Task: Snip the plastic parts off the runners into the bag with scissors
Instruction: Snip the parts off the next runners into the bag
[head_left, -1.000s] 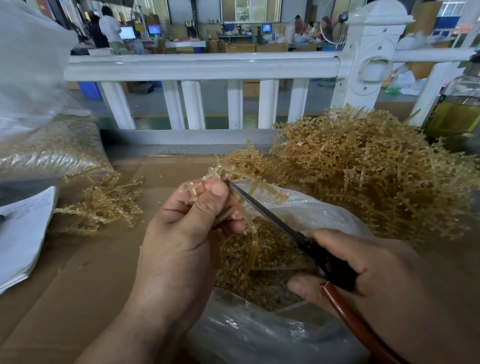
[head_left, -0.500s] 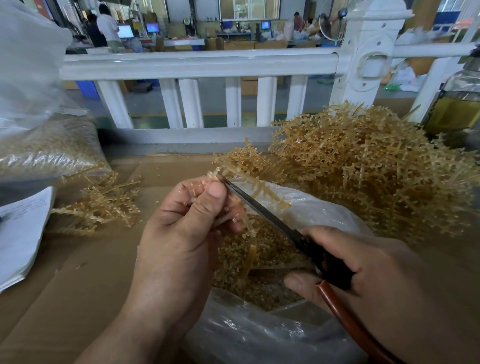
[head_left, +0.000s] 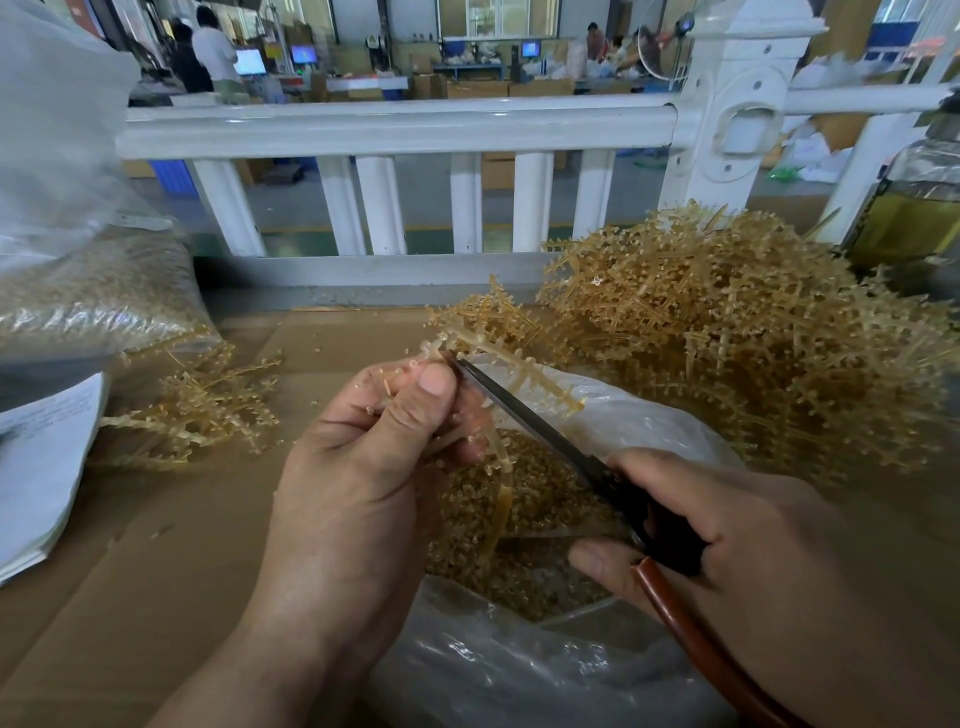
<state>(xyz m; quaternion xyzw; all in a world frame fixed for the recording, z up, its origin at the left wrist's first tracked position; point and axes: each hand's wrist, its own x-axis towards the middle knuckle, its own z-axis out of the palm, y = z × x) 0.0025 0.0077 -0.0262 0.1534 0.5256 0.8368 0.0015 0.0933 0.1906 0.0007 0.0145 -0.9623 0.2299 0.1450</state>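
Since a second ago the scissors (head_left: 524, 415) have crept up: the blade tip now sits just above our left thumb rather than beside it, touching the top of the runner (head_left: 500, 501). Our left hand (head_left: 358, 467) pinches that runner between thumb and fingers, its stem hanging over the open bag (head_left: 519, 675) of cut parts (head_left: 524, 551). Our right hand (head_left: 753, 545) curls round the scissor handles. The uncut pile (head_left: 753, 338) lies behind the bag.

Light comes from the bright hall beyond the white railing (head_left: 395, 124), leaving the cardboard worktop (head_left: 156, 571) dimmer and warm-toned. Pale glare sits on the clear bag (head_left: 519, 670); wide-angle distortion bows the railing, and the corners blur.
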